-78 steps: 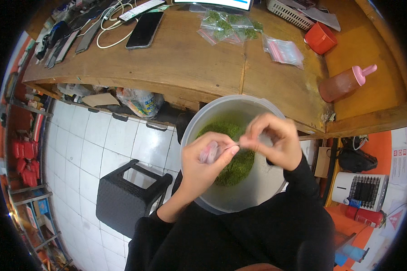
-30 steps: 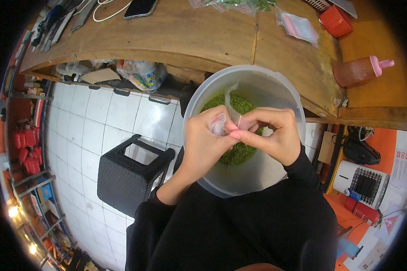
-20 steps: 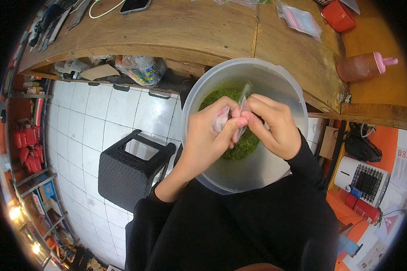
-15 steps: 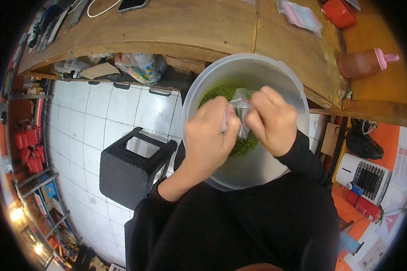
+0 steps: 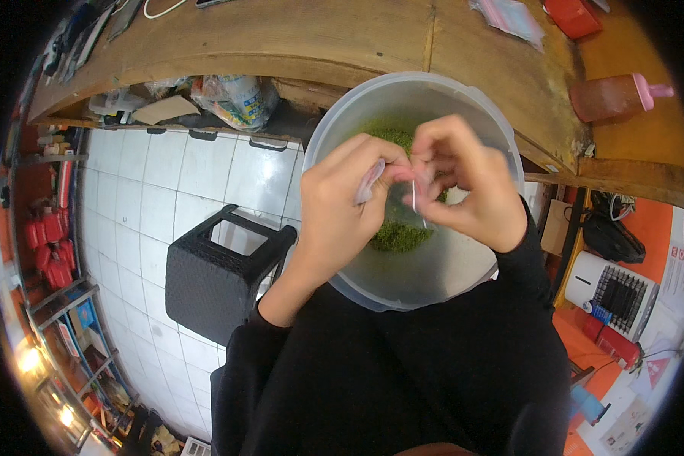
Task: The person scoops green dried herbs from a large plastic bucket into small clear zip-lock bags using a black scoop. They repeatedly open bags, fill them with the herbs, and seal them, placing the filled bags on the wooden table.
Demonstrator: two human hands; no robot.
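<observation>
Both hands are over a translucent plastic tub (image 5: pixel 467 267) holding a heap of green, finely cut material (image 5: pixel 403 237). My left hand (image 5: pixel 349 199) pinches a small clear plastic bag (image 5: pixel 400 207), and a folded pale piece of plastic sticks out by its thumb. My right hand (image 5: pixel 467 182) meets the left fingertips at the bag's top edge. Its fingers are bent around that edge, with the thumb lower beside a thin white strip; motion blurs it somewhat. The bag is see-through, so I cannot tell what is in it.
A wooden workbench (image 5: pixel 319 38) runs beyond the tub, carrying clear zip bags (image 5: pixel 511 21) and a red box (image 5: pixel 574 17). A brown bottle with a pink cap (image 5: pixel 612 97) stands at right. To the left, a black stool (image 5: pixel 213 277) is on the white tiled floor (image 5: pixel 133 262).
My hands have shifted from fists around the bag to fingertips meeting at its edge. The right hand has opened out somewhat and turned. The tub appears slightly higher in view.
</observation>
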